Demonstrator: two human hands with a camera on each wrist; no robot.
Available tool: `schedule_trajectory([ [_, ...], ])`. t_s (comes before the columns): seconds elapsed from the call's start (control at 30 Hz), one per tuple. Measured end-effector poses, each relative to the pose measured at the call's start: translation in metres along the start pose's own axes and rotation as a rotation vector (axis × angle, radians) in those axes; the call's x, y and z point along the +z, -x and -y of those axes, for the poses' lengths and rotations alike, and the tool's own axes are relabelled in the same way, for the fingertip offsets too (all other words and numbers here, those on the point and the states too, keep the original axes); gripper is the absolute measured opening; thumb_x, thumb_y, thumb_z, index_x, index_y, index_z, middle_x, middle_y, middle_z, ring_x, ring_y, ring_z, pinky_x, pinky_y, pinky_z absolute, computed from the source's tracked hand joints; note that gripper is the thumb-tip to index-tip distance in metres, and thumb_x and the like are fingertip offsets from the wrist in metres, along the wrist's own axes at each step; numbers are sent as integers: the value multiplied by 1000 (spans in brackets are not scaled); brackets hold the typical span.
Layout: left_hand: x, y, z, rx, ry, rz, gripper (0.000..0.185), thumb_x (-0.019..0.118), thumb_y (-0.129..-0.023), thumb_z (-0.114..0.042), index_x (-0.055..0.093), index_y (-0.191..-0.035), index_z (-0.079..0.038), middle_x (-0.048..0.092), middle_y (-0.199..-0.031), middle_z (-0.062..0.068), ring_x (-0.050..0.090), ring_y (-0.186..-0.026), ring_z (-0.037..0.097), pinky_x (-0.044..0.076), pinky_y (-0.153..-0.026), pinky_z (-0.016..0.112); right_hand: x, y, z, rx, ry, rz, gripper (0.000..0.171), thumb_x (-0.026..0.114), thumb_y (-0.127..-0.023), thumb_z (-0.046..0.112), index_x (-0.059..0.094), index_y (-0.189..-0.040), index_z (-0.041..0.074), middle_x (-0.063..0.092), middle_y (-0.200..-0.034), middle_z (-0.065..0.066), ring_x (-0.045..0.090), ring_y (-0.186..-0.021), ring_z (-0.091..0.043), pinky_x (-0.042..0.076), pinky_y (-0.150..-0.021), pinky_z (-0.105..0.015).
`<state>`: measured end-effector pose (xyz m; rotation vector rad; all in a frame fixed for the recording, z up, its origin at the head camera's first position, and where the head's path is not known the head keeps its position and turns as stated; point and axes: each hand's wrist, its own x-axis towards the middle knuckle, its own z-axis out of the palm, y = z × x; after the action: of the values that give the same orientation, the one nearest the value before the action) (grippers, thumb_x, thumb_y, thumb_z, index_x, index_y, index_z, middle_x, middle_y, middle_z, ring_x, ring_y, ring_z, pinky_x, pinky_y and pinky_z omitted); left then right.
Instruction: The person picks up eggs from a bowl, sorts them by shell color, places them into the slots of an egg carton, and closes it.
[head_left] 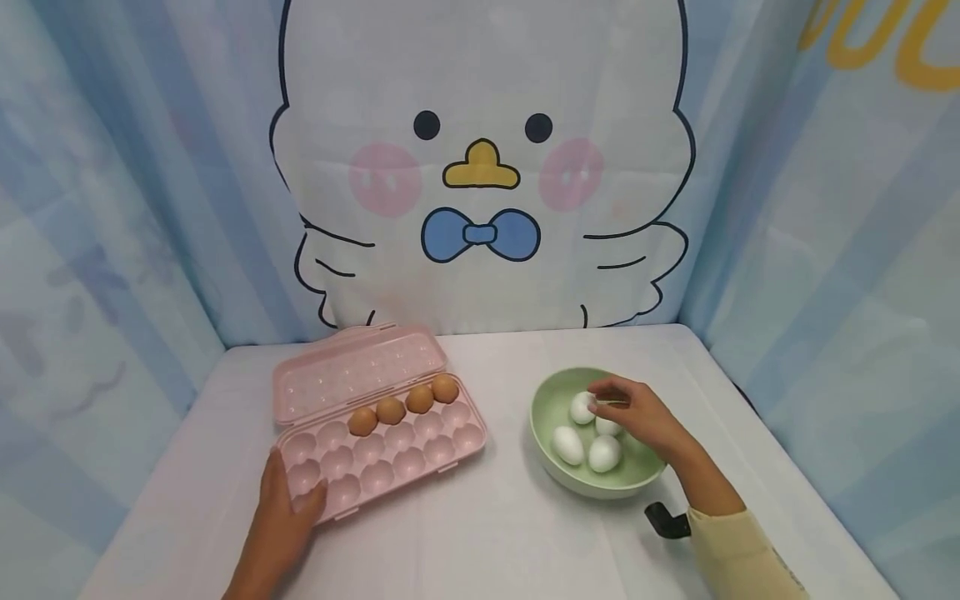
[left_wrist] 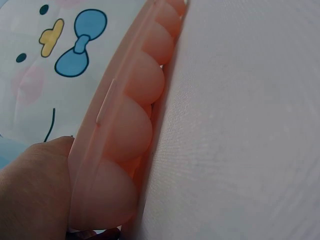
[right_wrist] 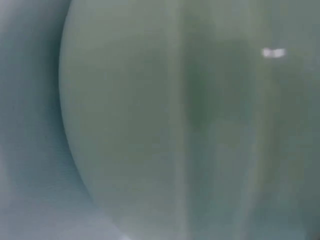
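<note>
In the head view, a pink egg carton (head_left: 375, 454) lies with its lid folded back. Several brown eggs (head_left: 391, 410) sit in its row nearest the hinge; the other cups hold none. My left hand (head_left: 281, 512) grips the carton's near left corner, thumb over the front cups. From the left wrist view, the carton's rounded underside (left_wrist: 135, 125) shows beside that hand. A green bowl (head_left: 551, 471) holds several white eggs (head_left: 567, 446). My right hand (head_left: 637, 408) reaches over the bowl, thumb and fingertips apart right at the far white egg (head_left: 581, 408), overlapping it.
A white cloth covers the table (head_left: 487, 542). Behind it hangs a curtain (head_left: 480, 292) printed with a cartoon bird, with blue drapes on both sides. Near the bowl, a black piece (head_left: 666, 521) shows beside my right sleeve (head_left: 738, 550). The bowl's outer wall (right_wrist: 125, 115) fills the blurred right wrist view.
</note>
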<state>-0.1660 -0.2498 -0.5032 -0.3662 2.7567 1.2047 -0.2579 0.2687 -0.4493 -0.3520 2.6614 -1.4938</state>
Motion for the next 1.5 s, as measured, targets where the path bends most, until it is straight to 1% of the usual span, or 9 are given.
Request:
schedule_trajectory([
  [0.1, 2, 0, 1, -4, 3, -3, 106, 55, -103, -45, -25, -157, 1, -24, -164, 29, -7, -151, 52, 7, -118, 66, 0, -3, -3, 57, -8, -11, 46, 74, -98, 19, 61, -136, -4, 61, -137, -22, 51, -134, -46, 41, -110, -58],
  [0.17, 3, 1, 2, 0, 4, -8, 106, 55, -103, -44, -24, -157, 1, -23, -164, 30, -7, -150, 53, 7, -117, 66, 0, -5, -4, 63, -11, -2, 48, 74, -98, 18, 59, -137, -6, 59, -139, -24, 49, -135, -46, 40, -111, -56],
  [0.43, 3, 3, -1, -31, -2, -6, 107, 55, -102, -46, -24, -158, -1, -23, -165, 28, -6, -151, 52, 7, -117, 67, 7, -16, -11, 10, -8, 13, 52, 80, -92, 13, 59, -134, -10, 61, -135, -27, 55, -129, -45, 44, -108, -54],
  [0.63, 3, 2, -1, -33, -13, -9, 105, 55, -103, -44, -23, -158, 0, -22, -165, 29, -7, -151, 51, 8, -117, 66, 13, -24, -21, -43, 80, 67, 53, 87, -85, 11, 63, -128, -9, 69, -121, -22, 65, -116, -42, 51, -99, -53],
  [0.73, 2, 2, -1, -24, -25, -10, 106, 54, -103, -45, -24, -158, 0, -23, -165, 28, -7, -151, 51, 8, -117, 65, 15, -24, -22, -40, 79, 95, 51, 86, -86, 9, 63, -127, -9, 69, -119, -23, 66, -112, -43, 53, -96, -53],
  [0.87, 0, 2, -1, -8, -26, -14, 105, 54, -104, -45, -23, -158, -1, -23, -165, 27, -8, -152, 49, 8, -118, 64, 17, -22, -18, -13, 59, 92, 51, 85, -86, 8, 62, -128, -9, 68, -120, -24, 66, -113, -43, 54, -95, -51],
  [1.07, -1, 3, -1, 0, -21, -21, 104, 55, -104, -43, -23, -158, 0, -21, -165, 27, -6, -152, 49, 8, -119, 64, 18, -24, -16, -28, 33, 100, 52, 86, -84, 5, 61, -127, -11, 68, -118, -23, 66, -110, -41, 55, -95, -49],
  [1.3, 1, 2, 1, -20, -26, -33, 104, 55, -103, -42, -23, -158, 0, -21, -165, 28, -5, -152, 51, 9, -118, 64, 19, -24, -17, -42, 106, 133, 52, 86, -85, 6, 62, -128, -10, 70, -114, -18, 68, -108, -38, 54, -95, -51],
  [1.5, 1, 2, -2, -27, -7, -28, 104, 55, -103, -43, -23, -158, -1, -22, -166, 27, -7, -152, 49, 8, -118, 64, 19, -21, -13, -90, 107, 127, 49, 83, -87, 5, 61, -127, -11, 68, -115, -20, 66, -109, -42, 53, -96, -54],
])
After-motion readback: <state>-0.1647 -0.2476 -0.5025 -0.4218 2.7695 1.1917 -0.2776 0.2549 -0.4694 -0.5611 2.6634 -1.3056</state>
